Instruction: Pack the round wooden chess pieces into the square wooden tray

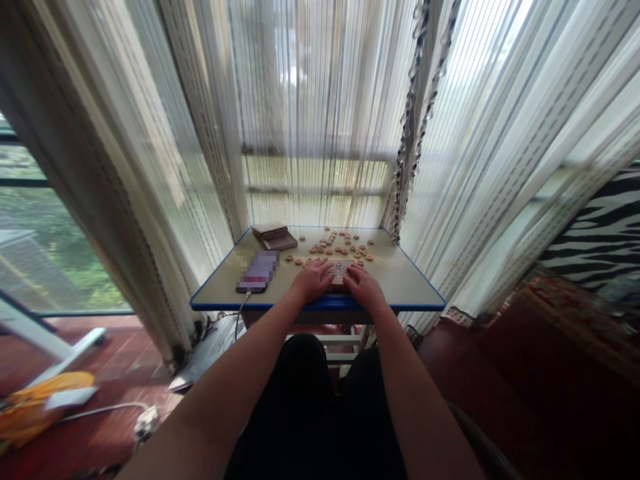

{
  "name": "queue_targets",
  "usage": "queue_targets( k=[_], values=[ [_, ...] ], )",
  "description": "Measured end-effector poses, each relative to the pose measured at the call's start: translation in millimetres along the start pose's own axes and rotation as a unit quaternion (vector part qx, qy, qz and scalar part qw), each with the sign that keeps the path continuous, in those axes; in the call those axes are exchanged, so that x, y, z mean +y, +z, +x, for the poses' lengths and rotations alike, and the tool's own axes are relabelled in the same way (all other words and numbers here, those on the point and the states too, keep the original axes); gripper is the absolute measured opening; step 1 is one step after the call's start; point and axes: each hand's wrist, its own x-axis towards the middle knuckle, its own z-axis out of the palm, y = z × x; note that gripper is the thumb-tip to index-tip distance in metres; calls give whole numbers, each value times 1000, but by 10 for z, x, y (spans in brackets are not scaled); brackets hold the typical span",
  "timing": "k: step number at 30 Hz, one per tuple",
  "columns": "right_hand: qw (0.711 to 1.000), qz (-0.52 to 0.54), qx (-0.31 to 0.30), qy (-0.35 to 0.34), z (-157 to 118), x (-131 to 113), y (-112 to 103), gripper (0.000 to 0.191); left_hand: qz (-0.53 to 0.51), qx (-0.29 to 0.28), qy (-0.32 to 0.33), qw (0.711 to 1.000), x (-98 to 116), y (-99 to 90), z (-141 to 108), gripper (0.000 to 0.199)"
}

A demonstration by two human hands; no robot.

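Note:
My left hand and my right hand grip a small flat box from its two sides, close to the front edge of the table. Its top is pale with small dark marks that I cannot read. The fingers curl over its left and right edges. Just beyond it, several small round wooden discs lie scattered over the back and middle of the table; they resemble game pieces.
An open brown box rests at the table's back left. In front of it lies a phone with a blurred screen, its white cable hanging over the edge. Sheer striped curtains hang behind. An orange bag is on the floor at left.

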Motion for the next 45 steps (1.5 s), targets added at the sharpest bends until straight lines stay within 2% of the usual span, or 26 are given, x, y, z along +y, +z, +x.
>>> queue_targets(
  k=[3,6,16,24,31,36,41,45],
  values=[
    [1000,7,6,-5,5,15,6,36,-4,37,31,999,-9,-1,-5,34],
    [1000,20,5,6,19,38,19,34,-8,43,40,998,-22,11,0,31],
    [999,26,18,5,24,53,38,35,-25,64,32,997,-5,2,-7,34],
    [1000,19,12,-2,34,72,56,33,-30,44,26,998,-10,21,-12,29],
    [997,36,69,-8,45,90,74,53,-36,53,-29,998,5,9,14,47],
    [1000,2,13,2,30,47,37,39,-41,44,-33,998,-5,23,26,51],
    [1000,-4,20,8,25,25,21,42,-39,44,-35,998,-6,23,20,51],
    [1000,-7,13,1,33,41,33,37,-37,47,-43,997,-7,20,17,48]
  ],
)
